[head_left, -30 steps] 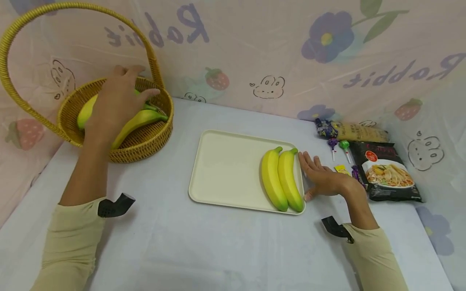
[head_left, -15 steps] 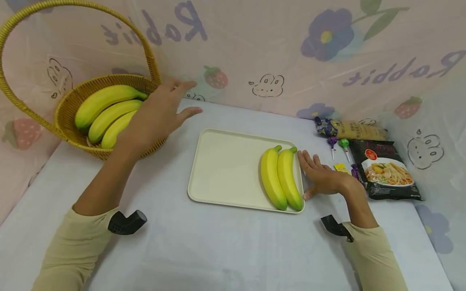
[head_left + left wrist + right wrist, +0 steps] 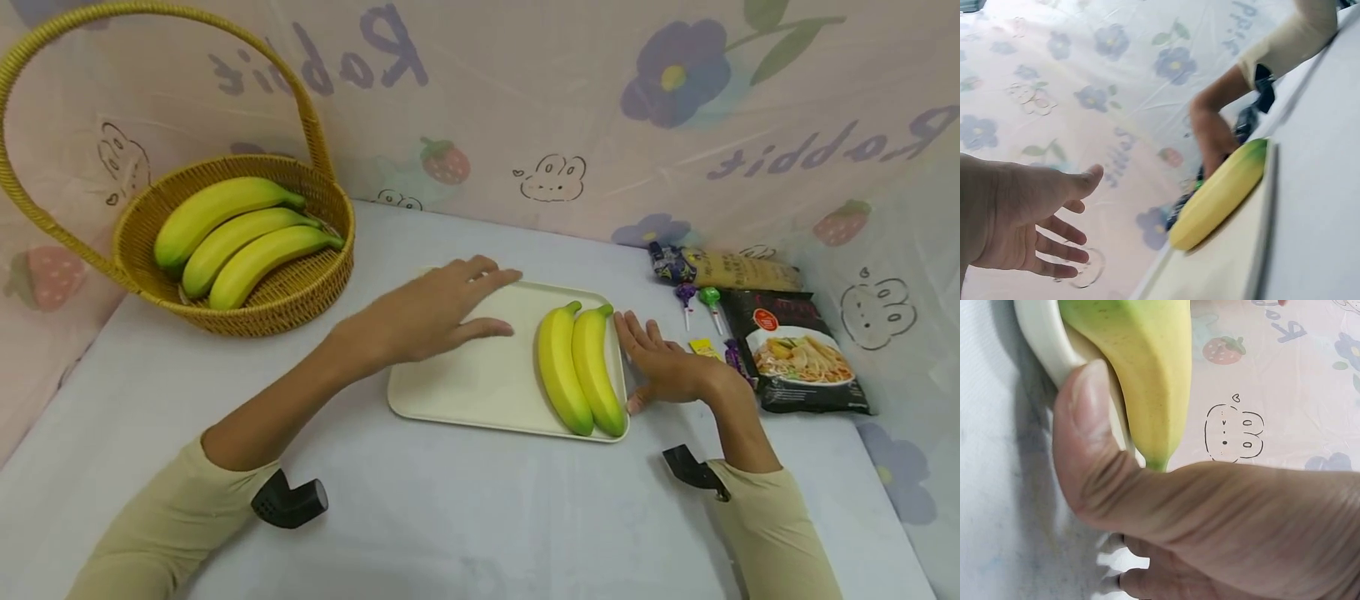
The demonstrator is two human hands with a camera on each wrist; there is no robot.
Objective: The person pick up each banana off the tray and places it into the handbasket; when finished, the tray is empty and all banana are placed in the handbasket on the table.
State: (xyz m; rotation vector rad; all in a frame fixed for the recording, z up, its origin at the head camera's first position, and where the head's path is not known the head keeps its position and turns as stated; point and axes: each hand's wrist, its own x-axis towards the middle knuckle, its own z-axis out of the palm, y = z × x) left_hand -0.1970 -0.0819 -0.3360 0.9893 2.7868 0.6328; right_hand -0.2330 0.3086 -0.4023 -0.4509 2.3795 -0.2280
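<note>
Two bananas (image 3: 564,368) lie side by side along the right end of a cream tray (image 3: 457,400). Over the tray's left half my left hand (image 3: 427,312) hovers with spread fingers, holding nothing; the left wrist view shows its palm and parted fingers (image 3: 1063,250) too. My right hand (image 3: 667,371) rests by the tray's right edge, its fingers straight and its thumb at the rim. In the right wrist view that thumb (image 3: 1088,419) sits against the rim beside a banana (image 3: 1154,381). Part of the tray is hidden under my left hand.
A wicker basket (image 3: 300,308) with a tall handle stands at the left, three bananas (image 3: 258,258) inside. At the right lie a black noodle packet (image 3: 802,354), a tan packet (image 3: 738,271), two lollipops (image 3: 709,298) and small wrapped sweets. A printed curtain hangs behind.
My left hand has left the basket and swung right and nearer, over the tray, uncovering the three bananas in the basket. My right hand stays at the tray's edge.
</note>
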